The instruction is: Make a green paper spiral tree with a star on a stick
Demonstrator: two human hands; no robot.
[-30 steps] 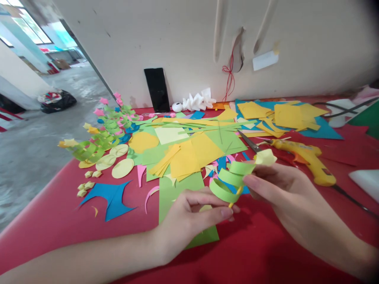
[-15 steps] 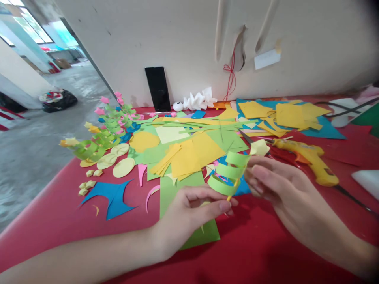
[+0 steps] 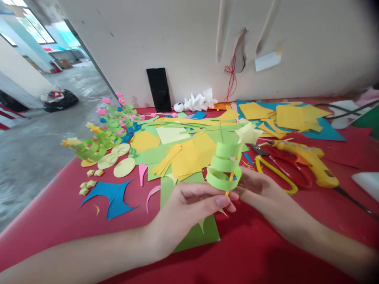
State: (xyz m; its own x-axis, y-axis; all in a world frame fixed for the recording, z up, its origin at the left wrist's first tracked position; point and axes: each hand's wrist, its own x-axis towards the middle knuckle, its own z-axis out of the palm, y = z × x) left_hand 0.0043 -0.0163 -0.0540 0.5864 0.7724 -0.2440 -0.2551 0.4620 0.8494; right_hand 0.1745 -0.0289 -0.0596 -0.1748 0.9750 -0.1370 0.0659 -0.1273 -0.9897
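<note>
My left hand [image 3: 204, 203] pinches the lower end of a thin yellow stick [image 3: 227, 193] between thumb and fingers. Around that stick winds a green paper spiral [image 3: 224, 162], standing nearly upright above the hand. A pale yellow paper star [image 3: 248, 133] tops it, leaning to the right. My right hand [image 3: 257, 187] is close behind the spiral's lower right side, near my left fingertips. Its fingers are mostly hidden there, so their grip does not show. Scissors with red and yellow handles [image 3: 275, 169] lie just beyond my right hand.
A yellow glue gun [image 3: 310, 157] lies at right with its cord. Yellow paper pieces [image 3: 194, 156], blue scraps [image 3: 111, 199] and pale discs [image 3: 124, 167] cover the red table [image 3: 118, 244]. Finished spirals [image 3: 91, 146] stand at left. A phone [image 3: 159, 90] leans against the board.
My right hand has moved from beside the star down and left, behind the spiral. The spiral has turned more upright, and the scissors have come into fuller view. My left hand keeps its pinch.
</note>
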